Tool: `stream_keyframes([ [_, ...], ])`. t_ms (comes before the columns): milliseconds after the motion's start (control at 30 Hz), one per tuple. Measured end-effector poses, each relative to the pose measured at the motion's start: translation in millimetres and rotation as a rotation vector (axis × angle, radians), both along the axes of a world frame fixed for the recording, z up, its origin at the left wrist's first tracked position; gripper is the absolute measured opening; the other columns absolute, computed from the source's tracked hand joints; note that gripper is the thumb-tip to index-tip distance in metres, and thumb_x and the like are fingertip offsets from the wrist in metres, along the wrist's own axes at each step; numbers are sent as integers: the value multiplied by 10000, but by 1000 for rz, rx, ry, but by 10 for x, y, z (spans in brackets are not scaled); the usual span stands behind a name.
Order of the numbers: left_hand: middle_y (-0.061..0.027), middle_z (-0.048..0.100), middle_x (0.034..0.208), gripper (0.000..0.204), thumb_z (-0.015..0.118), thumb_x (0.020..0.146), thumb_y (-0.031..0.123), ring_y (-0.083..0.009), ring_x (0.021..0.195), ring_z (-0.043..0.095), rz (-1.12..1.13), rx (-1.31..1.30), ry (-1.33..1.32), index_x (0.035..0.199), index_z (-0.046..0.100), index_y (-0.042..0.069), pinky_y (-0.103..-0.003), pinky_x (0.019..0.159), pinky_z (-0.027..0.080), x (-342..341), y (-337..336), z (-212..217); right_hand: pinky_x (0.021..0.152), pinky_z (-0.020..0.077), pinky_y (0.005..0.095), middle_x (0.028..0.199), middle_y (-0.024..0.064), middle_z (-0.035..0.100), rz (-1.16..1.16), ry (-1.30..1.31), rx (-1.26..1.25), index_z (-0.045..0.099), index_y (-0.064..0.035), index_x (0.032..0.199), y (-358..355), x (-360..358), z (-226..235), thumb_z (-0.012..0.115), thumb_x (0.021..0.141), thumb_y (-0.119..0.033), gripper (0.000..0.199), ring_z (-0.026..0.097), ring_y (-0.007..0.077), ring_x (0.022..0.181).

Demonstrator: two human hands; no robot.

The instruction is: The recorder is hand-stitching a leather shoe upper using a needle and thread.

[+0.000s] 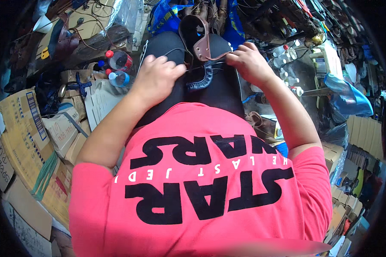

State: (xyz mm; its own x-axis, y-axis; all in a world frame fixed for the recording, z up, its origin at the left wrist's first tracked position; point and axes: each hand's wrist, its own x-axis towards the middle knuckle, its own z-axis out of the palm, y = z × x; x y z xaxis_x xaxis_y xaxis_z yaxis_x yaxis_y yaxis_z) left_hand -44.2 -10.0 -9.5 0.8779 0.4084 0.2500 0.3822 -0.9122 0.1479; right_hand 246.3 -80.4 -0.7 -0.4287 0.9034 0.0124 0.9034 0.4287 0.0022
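The brown, curved leather piece rests between my black-trousered knees, likely light, firm yet bendable, best held by its rim. My left hand pinches dark, thin thread beside it; my right hand curls at its edge, grip unclear.

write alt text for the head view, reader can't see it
A person's left hand and right hand are curled at either side of a curved brown leather piece above black trousers. A dark blue ridged item shows nearer the pink shirt. Plastic bottles show on both sides, cardboard boxes at left.
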Motion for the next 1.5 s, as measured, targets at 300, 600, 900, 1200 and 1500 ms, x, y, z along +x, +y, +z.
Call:
stream_keyframes([
  [300, -59, 597, 747, 75, 684, 759, -31, -162, 724, 560, 69, -488, -573, 815, 654, 8, -274, 649, 435, -443, 42, 635, 807, 444, 289, 929, 33, 633, -557, 1744, -146, 637, -34, 945, -179, 515, 51, 648, 881, -220, 196, 572, 105, 832],
  [600, -92, 598, 805, 154, 615, 879, 151, -177, 759, 584, -186, -981, -234, 844, 573, 7, -310, 696, 466, -57, -168, 475, 626, 406, 236, 722, -29, 507, -195, 1193, -765, 567, -25, 752, -175, -434, 678, 706, 841, -193, 235, 485, 78, 685],
  [900, -130, 630, 939, 233, 683, 771, 161, -292, 873, 616, 894, -128, 216, 974, 674, 47, -363, 782, 481, -1720, 723, 151, 755, 506, 352, 837, 156, 677, -768, 46, -499, 723, -100, 912, -1147, 1322, -59, 648, 746, -75, 184, 670, 280, 842],
  [1200, -148, 585, 1180, 573, 783, 670, 188, -292, 1126, 551, 41, -731, -259, 1186, 561, 71, -362, 946, 430, 566, 434, -49, 739, 474, 260, 839, 38, 590, -210, 772, -247, 680, -52, 911, 56, -271, 205, 652, 804, -24, 114, 596, 131, 821],
  [1500, -97, 562, 973, 381, 818, 624, 199, -252, 938, 572, -64, -620, -73, 948, 668, 65, -324, 848, 450, 738, 572, -109, 740, 479, 270, 846, 39, 586, -256, 728, -341, 685, -65, 909, 102, -142, -2, 660, 794, 5, 138, 603, 150, 818],
])
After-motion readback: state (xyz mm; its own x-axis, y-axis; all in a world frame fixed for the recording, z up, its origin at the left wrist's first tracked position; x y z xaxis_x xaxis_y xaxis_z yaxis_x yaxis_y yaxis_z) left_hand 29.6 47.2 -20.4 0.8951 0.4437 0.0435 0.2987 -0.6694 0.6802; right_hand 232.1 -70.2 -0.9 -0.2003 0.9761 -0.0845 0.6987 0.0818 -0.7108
